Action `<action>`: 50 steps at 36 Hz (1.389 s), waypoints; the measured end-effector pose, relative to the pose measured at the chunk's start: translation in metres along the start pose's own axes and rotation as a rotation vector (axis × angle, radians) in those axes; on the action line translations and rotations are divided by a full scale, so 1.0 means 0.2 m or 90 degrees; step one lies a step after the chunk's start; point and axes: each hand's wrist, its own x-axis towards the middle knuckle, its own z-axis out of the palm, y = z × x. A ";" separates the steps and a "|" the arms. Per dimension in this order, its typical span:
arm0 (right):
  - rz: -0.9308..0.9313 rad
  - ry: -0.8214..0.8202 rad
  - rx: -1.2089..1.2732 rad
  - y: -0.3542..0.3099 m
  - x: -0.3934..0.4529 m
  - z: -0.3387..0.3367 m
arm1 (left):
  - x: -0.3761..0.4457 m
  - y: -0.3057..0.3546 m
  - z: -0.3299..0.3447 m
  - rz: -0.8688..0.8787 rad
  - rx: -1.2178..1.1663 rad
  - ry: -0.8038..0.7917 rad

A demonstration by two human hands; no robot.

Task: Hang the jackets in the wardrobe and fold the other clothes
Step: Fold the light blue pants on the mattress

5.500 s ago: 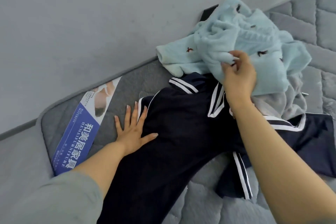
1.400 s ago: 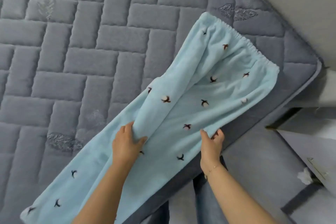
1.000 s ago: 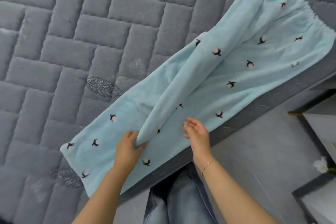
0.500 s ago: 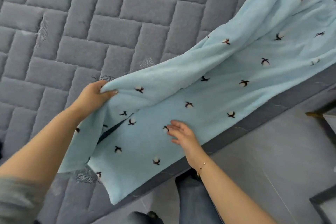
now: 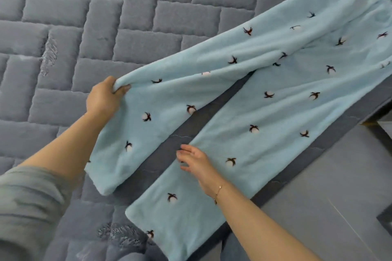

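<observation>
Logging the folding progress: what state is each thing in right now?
Light blue trousers: unfolded, legs spread apart on the mattress.
Left hand: grips the edge of one trouser leg, lifting it.
Right hand: fingers straight, at the other leg's edge.
Mattress: bare, quilted.

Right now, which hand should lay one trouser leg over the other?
Left, probably. The left hand already pinches the edge of the far leg of the light blue trousers; the right hand lies open on the near leg, holding it flat.
</observation>
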 end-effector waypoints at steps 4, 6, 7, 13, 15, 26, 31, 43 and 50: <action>0.005 0.045 0.046 0.06 0.09 0.29 | 0.17 -0.11 0.02 0.043 -0.037 -0.066; -0.004 0.071 0.076 0.08 0.13 0.42 | 0.21 -0.18 0.02 0.033 -0.064 -0.126; -0.009 0.079 0.105 0.09 0.15 0.47 | 0.21 -0.23 0.01 0.021 -0.083 -0.161; -0.047 0.105 0.376 0.06 0.20 0.75 | 0.05 -0.55 -0.14 -0.027 -0.093 -0.434; -0.030 0.137 0.434 0.04 0.18 0.81 | -0.04 -0.64 -0.17 -0.050 -0.069 -0.506; -0.242 0.196 0.358 -0.18 -0.10 1.06 | -0.03 -0.66 -0.67 -0.072 -0.687 -0.578; -0.070 0.211 0.358 -0.11 0.01 1.15 | 0.05 -0.93 -0.64 -0.174 -0.495 -0.545; -0.013 0.222 0.206 0.25 0.16 1.18 | -0.20 -1.12 -0.27 -0.220 -0.572 -0.268; -0.067 0.177 0.171 0.26 0.15 1.26 | -0.25 -1.13 -0.25 -0.264 -0.727 -0.019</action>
